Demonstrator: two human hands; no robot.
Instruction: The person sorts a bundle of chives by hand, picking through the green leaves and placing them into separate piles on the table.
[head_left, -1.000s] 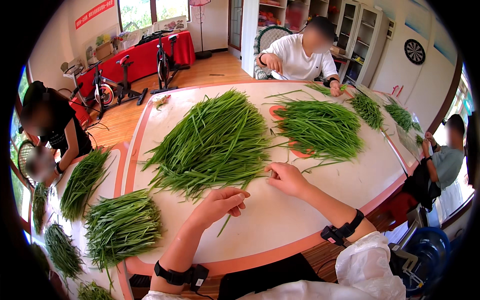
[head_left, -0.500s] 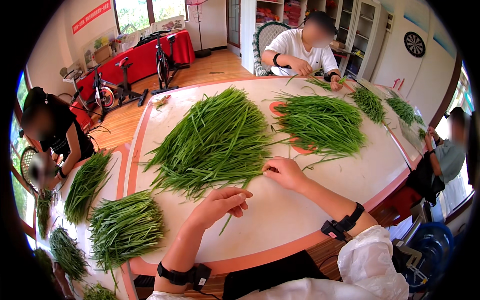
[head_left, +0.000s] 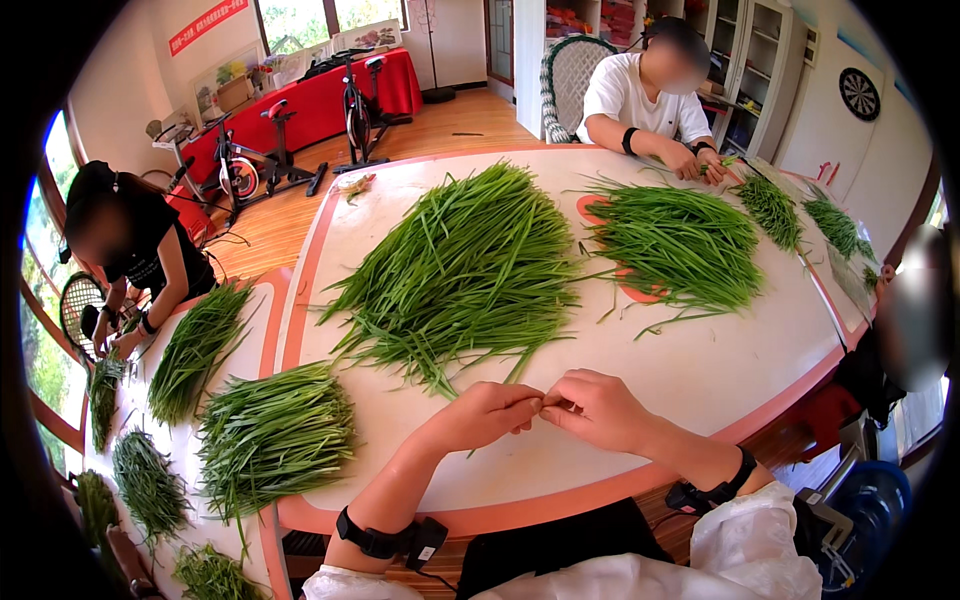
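Note:
My left hand (head_left: 485,414) and my right hand (head_left: 600,410) meet at the fingertips over the near part of the white table, both with fingers pinched. A thin green garlic chive (head_left: 519,366) runs behind my left hand, and its other end peeks out below the palm; my left fingers are closed on it. What my right fingers pinch is hidden at the fingertips. Just beyond my hands lies a big heap of garlic chives (head_left: 460,270). A second, smaller heap (head_left: 680,245) rests to the right of it.
To the left, a side table bears several bunches of chives, among them a neat near one (head_left: 275,435). A person in black (head_left: 140,250) works at the left. Someone in white (head_left: 640,100) handles stalks across the white table (head_left: 640,390). Another person sits at the right edge.
My hands, apart before, have come together at the fingertips, with the right drawn nearer to me. The whole view has shifted a little. The person across has lowered a raised stalk.

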